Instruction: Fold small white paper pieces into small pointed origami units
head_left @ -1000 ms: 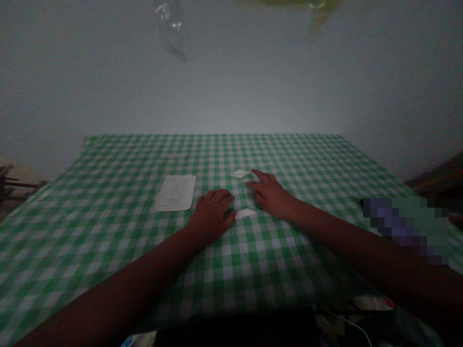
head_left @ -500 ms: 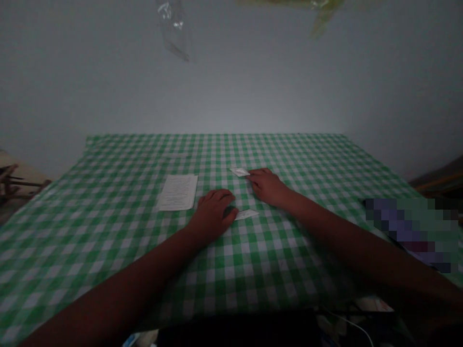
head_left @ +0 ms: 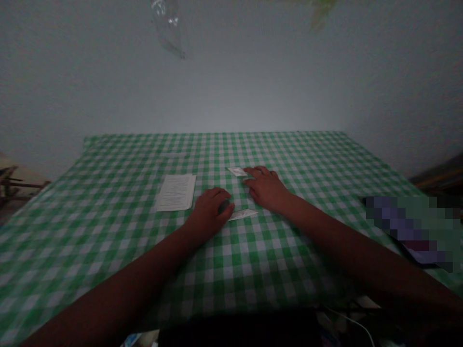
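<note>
My left hand (head_left: 207, 214) rests curled on the green-and-white gingham tablecloth (head_left: 108, 231), with a small grey patch at its fingertips, too dim to name. Just beyond those fingers lies a narrow white paper slip (head_left: 243, 215). My right hand (head_left: 265, 188) lies flat on the cloth with its fingers spread, and its fingertips reach a second small white paper slip (head_left: 237, 171). Left of my left hand lies a printed white sheet (head_left: 175, 193).
A pixelated, blurred object (head_left: 410, 229) with a purple part lies near the right side of the table. A white cable (head_left: 349, 320) and dark clutter sit below the near edge. A pale wall stands behind the table, and clear plastic (head_left: 168, 29) hangs at the top.
The lower paper slip has shifted slightly left and sits closer to my left hand. My right hand has moved slightly left, and the whole view has shifted a little.
</note>
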Demonstrator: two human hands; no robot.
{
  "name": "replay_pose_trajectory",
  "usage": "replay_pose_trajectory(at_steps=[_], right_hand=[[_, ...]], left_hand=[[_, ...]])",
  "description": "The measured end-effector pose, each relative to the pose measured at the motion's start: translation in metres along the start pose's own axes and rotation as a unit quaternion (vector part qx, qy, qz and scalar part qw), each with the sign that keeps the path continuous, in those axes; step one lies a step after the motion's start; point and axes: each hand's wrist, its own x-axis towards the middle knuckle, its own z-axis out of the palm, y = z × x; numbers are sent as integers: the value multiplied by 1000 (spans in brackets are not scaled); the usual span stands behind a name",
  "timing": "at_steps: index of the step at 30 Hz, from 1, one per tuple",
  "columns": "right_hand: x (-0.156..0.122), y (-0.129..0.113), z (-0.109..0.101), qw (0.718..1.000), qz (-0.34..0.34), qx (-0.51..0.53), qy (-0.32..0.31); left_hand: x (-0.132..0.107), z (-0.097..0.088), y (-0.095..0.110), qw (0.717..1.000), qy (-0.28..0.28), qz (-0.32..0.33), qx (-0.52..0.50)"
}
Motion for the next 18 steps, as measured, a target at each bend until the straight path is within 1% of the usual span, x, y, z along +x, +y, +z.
replay_pose_trajectory(at_steps=[7,10,14,16,18], right_hand=[[11,5,10,999,9,40,-19],[8,6,9,999,12,47,-21],[-1,3,3,999,17,45,-12],[-4,0,-1,999,1,31,4],[-4,-3,-3,999,-35,18,14]], left_hand=[[1,-2,1,1000,-4,-5,-1],[1,-2,0,1000,-1,-5,-4],[1,-2,0,1000,0,-6,-9],[1,-2,0,1000,-1,-6,-10],[1,-3,1,1000,-4,-8,-10]])
